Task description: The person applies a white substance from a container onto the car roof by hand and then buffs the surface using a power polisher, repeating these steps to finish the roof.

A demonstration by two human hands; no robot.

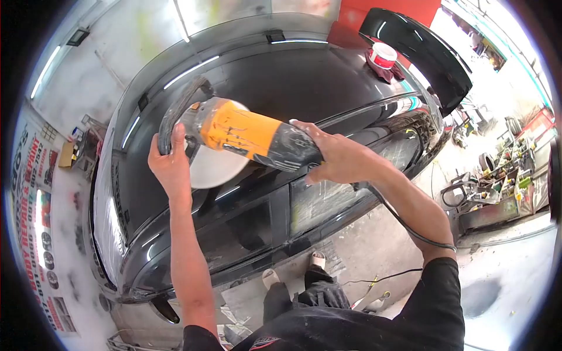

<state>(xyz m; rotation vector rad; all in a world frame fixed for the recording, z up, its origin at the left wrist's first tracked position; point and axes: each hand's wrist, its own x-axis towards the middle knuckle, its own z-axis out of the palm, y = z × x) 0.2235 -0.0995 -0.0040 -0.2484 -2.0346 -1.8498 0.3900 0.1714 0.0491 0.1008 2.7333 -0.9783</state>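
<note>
Gripping the lower end of a black loop-shaped side handle (175, 111), the left hand (170, 164) has its fingers wrapped tight, and the right hand (336, 155) is closed around the dusty grey rear barrel of the same orange-bodied electric polisher (240, 131). So the machine sits right between the two hands. Its round white foam pad (213, 169) is just beside the left hand, resting against the glossy black car roof (304, 82) that's under both hands. A black power cord (410, 225) trails back from below the right hand along that forearm. Well beyond the right hand, further across the roof, there's a white tub with a red lid (383, 55) sitting on a dark red cloth (389, 73), near a raised black boot lid (421, 47).
</note>
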